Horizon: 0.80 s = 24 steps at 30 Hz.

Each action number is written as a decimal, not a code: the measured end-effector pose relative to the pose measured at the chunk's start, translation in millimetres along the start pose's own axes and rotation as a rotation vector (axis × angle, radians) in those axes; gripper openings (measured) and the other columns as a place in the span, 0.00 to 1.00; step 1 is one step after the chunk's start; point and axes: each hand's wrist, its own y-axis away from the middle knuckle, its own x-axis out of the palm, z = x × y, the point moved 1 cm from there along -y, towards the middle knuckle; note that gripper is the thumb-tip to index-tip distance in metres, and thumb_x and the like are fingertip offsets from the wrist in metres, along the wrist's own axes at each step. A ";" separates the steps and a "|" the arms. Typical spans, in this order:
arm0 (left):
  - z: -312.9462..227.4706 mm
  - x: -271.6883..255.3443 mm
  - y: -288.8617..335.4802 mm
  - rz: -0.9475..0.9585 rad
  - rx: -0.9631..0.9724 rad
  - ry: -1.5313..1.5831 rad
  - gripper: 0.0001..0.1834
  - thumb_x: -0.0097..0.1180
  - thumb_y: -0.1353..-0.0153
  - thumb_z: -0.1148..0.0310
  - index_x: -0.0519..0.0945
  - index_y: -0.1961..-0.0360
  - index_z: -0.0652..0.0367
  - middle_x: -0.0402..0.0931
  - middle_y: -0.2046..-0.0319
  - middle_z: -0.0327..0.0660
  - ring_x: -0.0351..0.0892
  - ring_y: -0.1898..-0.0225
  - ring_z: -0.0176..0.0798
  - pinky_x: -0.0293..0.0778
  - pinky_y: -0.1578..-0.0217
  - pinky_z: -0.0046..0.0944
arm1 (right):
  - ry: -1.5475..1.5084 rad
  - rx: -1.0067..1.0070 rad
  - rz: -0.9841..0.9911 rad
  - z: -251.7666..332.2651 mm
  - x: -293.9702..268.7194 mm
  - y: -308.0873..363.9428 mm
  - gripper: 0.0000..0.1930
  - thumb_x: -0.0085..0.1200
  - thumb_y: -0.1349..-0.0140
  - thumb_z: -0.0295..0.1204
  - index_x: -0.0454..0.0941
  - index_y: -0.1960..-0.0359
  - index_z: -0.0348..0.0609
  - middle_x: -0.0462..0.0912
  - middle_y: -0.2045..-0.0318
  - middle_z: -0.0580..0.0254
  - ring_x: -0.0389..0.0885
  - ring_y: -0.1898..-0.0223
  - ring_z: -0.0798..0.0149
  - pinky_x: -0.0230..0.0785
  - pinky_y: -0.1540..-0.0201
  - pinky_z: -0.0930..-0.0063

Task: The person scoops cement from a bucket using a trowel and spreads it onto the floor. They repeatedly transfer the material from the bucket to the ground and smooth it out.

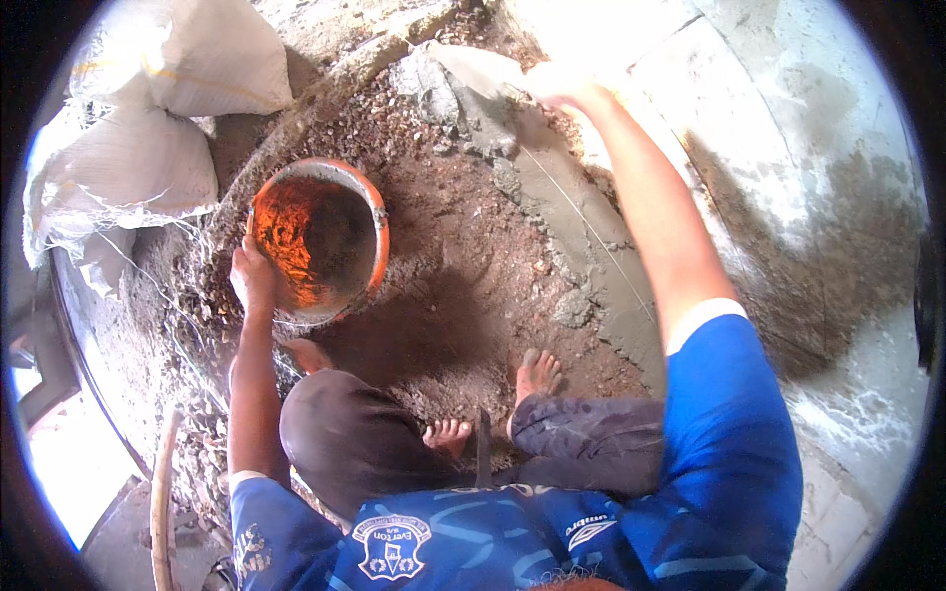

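My left hand (254, 276) is closed round the near left rim of an orange bucket (377, 202). The bucket tilts so that its inside shows, with grey mortar residue (340, 241) coating part of it. My right arm stretches far forward to the right, and my right hand (567, 91) is bleached by glare at the far end of a strip of wet grey mortar (567, 202). Its fingers, and anything in them, cannot be made out. A thin string (581, 217) runs along the mortar strip.
Stuffed white sacks (148, 163) stand at the far left. My bare feet (537, 372) are on damp, gravelly soil (443, 217). A pale concrete surface (769, 128) borders the mortar on the right. A wooden stick (164, 502) lies at the lower left.
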 end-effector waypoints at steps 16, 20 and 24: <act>4.8 0.3 3.0 -0.069 0.133 -0.061 0.27 0.37 0.32 0.50 0.76 0.69 0.66 0.76 0.70 0.64 0.75 0.64 0.68 0.67 0.62 0.61 | 0.421 -0.132 0.140 35.4 26.9 -17.1 0.20 0.41 0.41 0.38 0.79 0.61 0.33 0.82 0.67 0.44 0.81 0.68 0.54 0.73 0.64 0.60; -7.4 -5.3 7.1 -0.035 0.015 0.015 0.28 0.37 0.32 0.50 0.77 0.70 0.67 0.77 0.70 0.63 0.75 0.64 0.67 0.68 0.63 0.60 | 0.294 -0.058 -0.253 28.1 41.0 -41.6 0.15 0.42 0.43 0.33 0.80 0.68 0.35 0.82 0.68 0.46 0.81 0.69 0.50 0.73 0.63 0.59; 1.4 -3.0 3.8 -0.047 0.027 0.006 0.27 0.38 0.33 0.50 0.77 0.69 0.64 0.77 0.69 0.62 0.76 0.64 0.66 0.68 0.63 0.60 | 0.308 -0.051 -0.342 27.1 48.9 -64.0 0.15 0.44 0.42 0.34 0.80 0.62 0.39 0.81 0.58 0.48 0.80 0.61 0.48 0.72 0.60 0.58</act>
